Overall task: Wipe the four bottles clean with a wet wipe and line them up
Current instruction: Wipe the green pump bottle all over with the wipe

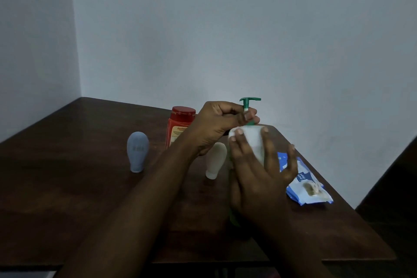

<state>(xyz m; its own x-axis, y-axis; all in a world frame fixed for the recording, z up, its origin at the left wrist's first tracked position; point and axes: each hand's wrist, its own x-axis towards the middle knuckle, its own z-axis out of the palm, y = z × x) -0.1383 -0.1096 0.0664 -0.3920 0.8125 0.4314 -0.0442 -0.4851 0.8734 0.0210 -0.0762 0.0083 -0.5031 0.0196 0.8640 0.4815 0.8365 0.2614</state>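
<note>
Head view: wiping the pump bottle above the bench

My left hand (222,125) is clamped round the neck of the pump bottle (250,100) to steady it, held just above the bench (67,187). My right hand (259,171) wraps the wet wipe (250,140) round its body to scrub. The grey bottle (137,151), red bottle (180,128) and white bottle (216,160) stand behind, not yet in line. The wipes pack (309,185) lies near my right.

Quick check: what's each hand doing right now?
Left hand: closed, gripping the pump bottle by its neck.
Right hand: closed round the wet wipe, pressing it on that bottle.
</note>
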